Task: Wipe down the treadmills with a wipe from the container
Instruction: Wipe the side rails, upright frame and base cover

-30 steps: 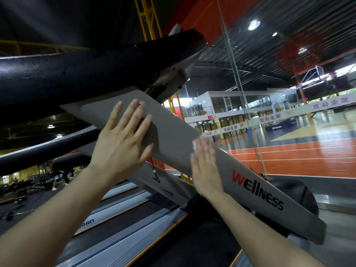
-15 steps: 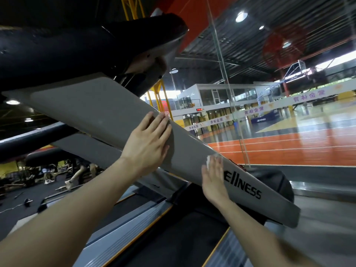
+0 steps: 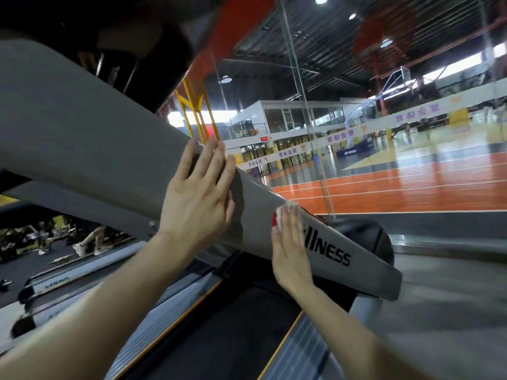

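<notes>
A grey slanted support arm of the treadmill [image 3: 96,138] runs from upper left down to lower right, with black lettering near its low end. My left hand [image 3: 197,198] rests flat on the arm's side with straight fingers. Lower down, my right hand [image 3: 290,242] presses a white wipe [image 3: 288,208] flat against the arm, over the start of the lettering. Only the wipe's top edge shows above my fingertips. The black running belt [image 3: 219,333] lies below both hands. The wipe container is not in view.
A glass wall [image 3: 310,138] stands just beyond the treadmill, with an orange sports court [image 3: 397,185] behind it. Another treadmill [image 3: 68,281] sits to the left, where a person's legs [image 3: 90,239] are seen. The black console [image 3: 123,37] hangs overhead.
My right hand has slid the wipe down the arm toward its low end, now covering the first letters. My left hand has followed it down the arm. The view has tilted lower.
</notes>
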`<state>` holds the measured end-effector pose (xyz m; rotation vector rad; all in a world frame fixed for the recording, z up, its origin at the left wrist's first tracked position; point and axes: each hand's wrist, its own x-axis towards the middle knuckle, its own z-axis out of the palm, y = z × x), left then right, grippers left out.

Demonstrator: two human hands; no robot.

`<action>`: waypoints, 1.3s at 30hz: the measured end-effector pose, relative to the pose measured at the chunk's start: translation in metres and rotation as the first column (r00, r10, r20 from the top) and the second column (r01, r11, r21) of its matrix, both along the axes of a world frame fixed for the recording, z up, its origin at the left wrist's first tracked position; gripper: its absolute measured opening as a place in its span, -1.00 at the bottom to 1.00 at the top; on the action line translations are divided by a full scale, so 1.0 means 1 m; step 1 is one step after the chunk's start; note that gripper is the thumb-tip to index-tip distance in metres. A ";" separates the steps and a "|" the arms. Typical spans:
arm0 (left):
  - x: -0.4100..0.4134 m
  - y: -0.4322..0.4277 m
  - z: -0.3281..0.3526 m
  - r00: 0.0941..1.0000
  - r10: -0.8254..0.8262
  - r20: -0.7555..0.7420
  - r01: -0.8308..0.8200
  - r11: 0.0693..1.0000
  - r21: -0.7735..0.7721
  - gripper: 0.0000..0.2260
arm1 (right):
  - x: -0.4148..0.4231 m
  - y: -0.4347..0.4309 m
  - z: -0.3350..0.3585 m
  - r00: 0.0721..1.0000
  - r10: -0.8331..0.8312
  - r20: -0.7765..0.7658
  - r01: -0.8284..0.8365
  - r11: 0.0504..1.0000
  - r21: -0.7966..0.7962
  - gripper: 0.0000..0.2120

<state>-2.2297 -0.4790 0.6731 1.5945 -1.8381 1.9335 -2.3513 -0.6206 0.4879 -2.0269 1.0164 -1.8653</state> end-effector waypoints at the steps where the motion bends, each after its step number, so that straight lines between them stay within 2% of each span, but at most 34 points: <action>1: -0.004 -0.013 -0.016 1.000 -0.024 0.000 0.024 0.999 0.038 -0.36 | 0.010 0.004 0.004 0.999 0.011 0.041 -0.007 0.995 -0.096 -0.45; 3: -0.016 -0.041 -0.033 0.994 -0.054 0.099 0.050 0.998 0.039 -0.35 | 0.020 0.002 0.009 0.993 0.040 0.107 -0.012 0.967 -0.254 -0.45; 4: -0.024 -0.054 -0.039 0.995 -0.042 0.092 0.036 0.997 0.062 -0.36 | 0.016 -0.002 0.012 0.993 0.002 0.118 0.027 0.968 -0.249 -0.44; 7: -0.023 -0.060 -0.044 0.991 0.085 0.102 -0.094 0.992 0.084 -0.35 | 0.018 -0.016 0.011 0.996 -0.015 0.088 0.031 0.981 -0.190 -0.44; 9: -0.021 -0.064 -0.043 0.997 0.019 0.073 -0.022 0.999 0.029 -0.35 | 0.016 -0.011 0.012 0.997 0.033 0.071 -0.020 0.983 -0.182 -0.45; 12: -0.021 -0.062 -0.043 0.987 0.086 0.134 -0.088 0.996 0.008 -0.36 | 0.010 -0.011 0.017 0.996 0.057 0.066 -0.045 0.983 -0.176 -0.48; 17: -0.022 -0.060 -0.042 0.991 0.072 0.115 -0.070 0.997 -0.026 -0.36 | 0.007 -0.010 0.007 0.996 0.057 0.065 -0.048 0.990 -0.132 -0.48; 22: -0.023 -0.058 -0.042 0.983 0.100 0.152 -0.102 0.995 0.005 -0.34 | 0.005 -0.009 -0.001 0.999 -0.013 0.041 0.012 1.000 0.023 -0.45; 26: -0.024 -0.059 -0.043 0.983 0.074 0.167 -0.072 0.997 -0.016 -0.31 | 0.005 -0.002 0.018 0.999 0.027 -0.032 -0.032 0.985 -0.170 -0.49; 27: -0.022 -0.059 -0.043 0.985 0.065 0.162 -0.064 0.998 -0.009 -0.32 | 0.000 -0.008 0.008 0.999 0.019 -0.036 -0.025 0.988 -0.154 -0.49; 29: -0.021 -0.059 -0.042 0.984 0.059 0.168 -0.059 0.998 -0.004 -0.33 | -0.015 -0.027 -0.016 1.000 -0.014 0.020 0.012 0.998 0.061 -0.48; 31: -0.022 -0.060 -0.043 0.983 0.046 0.179 -0.045 0.999 -0.008 -0.34 | -0.030 -0.036 -0.022 0.998 -0.053 0.037 0.040 0.955 0.295 -0.47; 32: -0.023 -0.061 -0.043 0.983 0.036 0.183 -0.034 0.999 -0.013 -0.34 | -0.031 -0.032 -0.016 0.998 -0.050 0.023 0.040 0.948 0.316 -0.48; 33: -0.023 -0.062 -0.044 0.983 0.020 0.180 -0.018 1.000 -0.017 -0.34 | -0.028 -0.023 -0.008 1.000 -0.027 0.004 0.026 0.970 0.244 -0.50; 34: -0.022 -0.062 -0.044 0.985 0.002 0.175 0.002 1.000 -0.021 -0.34 | -0.020 -0.010 -0.001 1.000 0.010 -0.027 -0.007 0.995 0.102 -0.51; 36: -0.020 -0.062 -0.044 0.983 -0.031 0.178 0.037 0.999 -0.030 -0.33 | -0.002 0.015 -0.004 0.994 0.056 -0.091 -0.070 0.985 -0.160 -0.48; 37: -0.020 -0.059 -0.044 0.981 -0.052 0.186 0.058 0.998 -0.027 -0.32 | 0.003 0.018 -0.015 0.994 0.055 -0.097 -0.073 0.978 -0.194 -0.45; 39: -0.014 -0.049 -0.047 0.977 -0.104 0.183 0.110 0.994 -0.023 -0.30 | -0.002 0.006 -0.040 1.000 0.004 -0.026 -0.006 0.997 -0.076 -0.41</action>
